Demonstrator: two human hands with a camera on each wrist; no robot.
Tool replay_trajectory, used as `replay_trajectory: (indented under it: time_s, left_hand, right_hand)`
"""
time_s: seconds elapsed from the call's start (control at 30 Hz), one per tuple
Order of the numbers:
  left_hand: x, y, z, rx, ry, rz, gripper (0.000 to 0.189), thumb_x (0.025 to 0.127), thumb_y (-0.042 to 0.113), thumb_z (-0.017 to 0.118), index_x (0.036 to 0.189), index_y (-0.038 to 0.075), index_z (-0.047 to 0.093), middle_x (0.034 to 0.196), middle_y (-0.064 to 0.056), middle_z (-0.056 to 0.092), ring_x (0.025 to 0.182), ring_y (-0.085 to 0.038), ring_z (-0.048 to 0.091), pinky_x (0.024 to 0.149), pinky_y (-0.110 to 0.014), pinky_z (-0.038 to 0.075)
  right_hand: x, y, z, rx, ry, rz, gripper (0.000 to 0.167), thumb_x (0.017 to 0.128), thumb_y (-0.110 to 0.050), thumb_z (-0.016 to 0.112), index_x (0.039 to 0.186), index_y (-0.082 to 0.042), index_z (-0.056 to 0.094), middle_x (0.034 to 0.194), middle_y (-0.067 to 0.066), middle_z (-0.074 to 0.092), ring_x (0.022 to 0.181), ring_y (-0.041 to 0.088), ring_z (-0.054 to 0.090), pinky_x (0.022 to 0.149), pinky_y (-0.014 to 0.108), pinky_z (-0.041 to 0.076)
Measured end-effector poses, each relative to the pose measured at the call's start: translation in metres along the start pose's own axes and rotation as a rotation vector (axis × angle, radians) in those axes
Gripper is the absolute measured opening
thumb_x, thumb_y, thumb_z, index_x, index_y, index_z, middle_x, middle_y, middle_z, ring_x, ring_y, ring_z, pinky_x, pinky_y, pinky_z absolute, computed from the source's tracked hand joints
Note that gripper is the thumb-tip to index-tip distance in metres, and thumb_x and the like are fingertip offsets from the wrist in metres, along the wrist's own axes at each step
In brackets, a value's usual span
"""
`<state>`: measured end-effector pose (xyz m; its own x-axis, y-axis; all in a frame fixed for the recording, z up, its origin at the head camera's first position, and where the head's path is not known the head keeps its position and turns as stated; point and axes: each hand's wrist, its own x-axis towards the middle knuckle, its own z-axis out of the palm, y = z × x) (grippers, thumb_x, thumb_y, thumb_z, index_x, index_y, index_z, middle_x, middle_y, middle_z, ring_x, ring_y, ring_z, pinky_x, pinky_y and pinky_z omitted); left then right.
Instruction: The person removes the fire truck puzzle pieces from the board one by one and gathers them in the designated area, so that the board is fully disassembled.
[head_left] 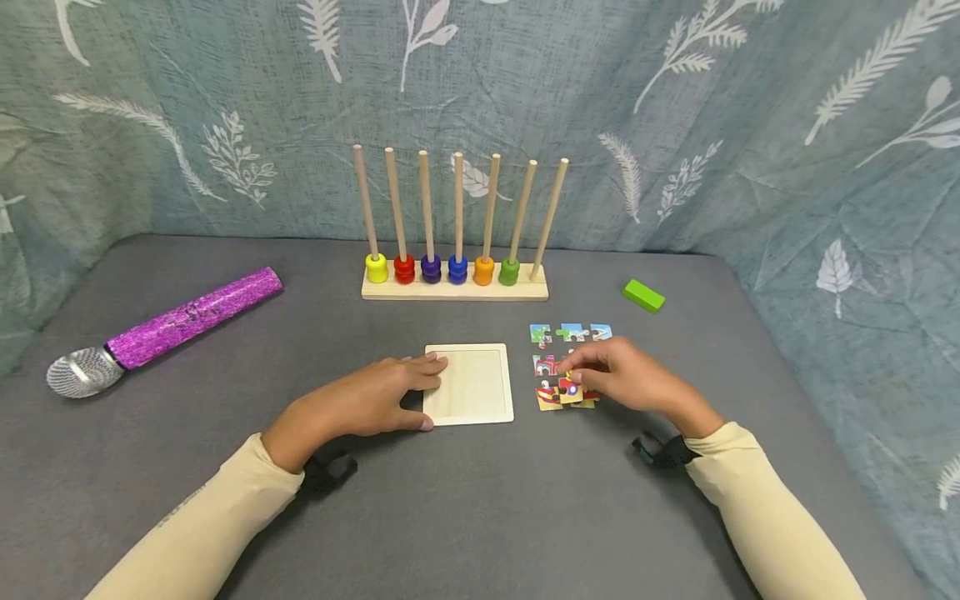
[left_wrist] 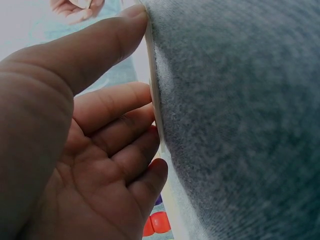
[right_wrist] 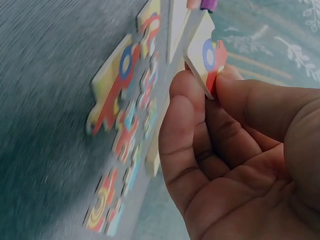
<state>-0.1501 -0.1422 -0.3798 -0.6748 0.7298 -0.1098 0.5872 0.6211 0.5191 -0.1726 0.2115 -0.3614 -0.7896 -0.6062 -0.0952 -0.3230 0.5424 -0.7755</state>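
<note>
My left hand point(head_left: 367, 398) rests along the left side of a square pale wooden puzzle tray point(head_left: 476, 387). Its fingertips lie on the frame and its thumb touches the near left corner; the left wrist view shows them against the thin tray edge point(left_wrist: 156, 100). Over on the right, my right hand point(head_left: 637, 375) pinches a puzzle piece point(right_wrist: 200, 47) between thumb and fingers. That piece is yellow and red with a blue ring, raised above the table. Several loose puzzle pieces point(head_left: 549, 398) lie beneath and beside this hand, some partly hidden by it.
Behind the tray stands a wooden peg stand point(head_left: 455, 292) with upright rods and coloured beads. A purple glittery microphone point(head_left: 195, 321) lies at the left. At the back right is a green block point(head_left: 643, 296). A leaf-patterned cloth point(head_left: 300, 167) hangs behind the grey table point(head_left: 480, 517).
</note>
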Motion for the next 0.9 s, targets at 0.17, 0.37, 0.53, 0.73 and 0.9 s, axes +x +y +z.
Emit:
replay_trajectory:
  time_s: [0.17,0.37,0.53,0.73,0.9]
  left_hand:
    - [0.001,0.0,0.0,-0.005,0.006,0.001,0.06,0.085,0.021,0.078,0.134,-0.005,0.055,0.149,-0.017,0.039,0.139,-0.033,0.034,0.107,-0.051,0.032]
    - [0.001,0.0,0.0,-0.003,0.002,0.003,0.059,0.085,0.02,0.077,0.134,-0.005,0.055,0.149,-0.018,0.039,0.139,-0.033,0.034,0.107,-0.05,0.032]
    - [0.002,-0.001,0.001,0.0,0.005,0.017,0.057,0.086,0.021,0.077,0.133,-0.004,0.057,0.149,-0.019,0.04,0.138,-0.033,0.035,0.107,-0.05,0.034]
    - [0.001,0.0,0.001,-0.007,0.005,0.0,0.059,0.084,0.02,0.078,0.133,-0.004,0.056,0.149,-0.018,0.04,0.138,-0.033,0.034,0.107,-0.05,0.032]
    - [0.001,0.0,0.001,-0.008,-0.002,-0.006,0.06,0.084,0.02,0.078,0.134,-0.005,0.055,0.149,-0.018,0.039,0.139,-0.033,0.034,0.108,-0.051,0.032]
  right_hand:
    - [-0.007,0.006,-0.008,-0.02,0.013,0.024,0.02,0.094,0.003,0.058,0.108,0.001,0.071,0.1,0.007,0.07,0.077,0.017,0.062,0.069,0.03,0.051]
    - [-0.015,0.014,-0.011,-0.054,0.05,0.049,0.021,0.093,0.002,0.059,0.108,-0.001,0.073,0.105,0.007,0.071,0.084,0.013,0.06,0.071,0.026,0.049]
    - [-0.022,0.02,-0.014,-0.052,0.066,0.084,0.021,0.093,0.002,0.059,0.108,-0.002,0.073,0.106,0.008,0.07,0.082,0.016,0.06,0.067,0.026,0.048]
    - [-0.029,0.029,-0.018,-0.071,0.074,0.04,0.021,0.091,0.004,0.06,0.105,-0.002,0.074,0.087,0.003,0.069,0.07,0.011,0.056,0.059,0.024,0.044]
    - [-0.034,0.038,-0.017,-0.102,0.093,-0.035,0.021,0.087,0.008,0.06,0.101,0.0,0.074,0.083,-0.002,0.064,0.065,0.009,0.054,0.057,0.025,0.044]
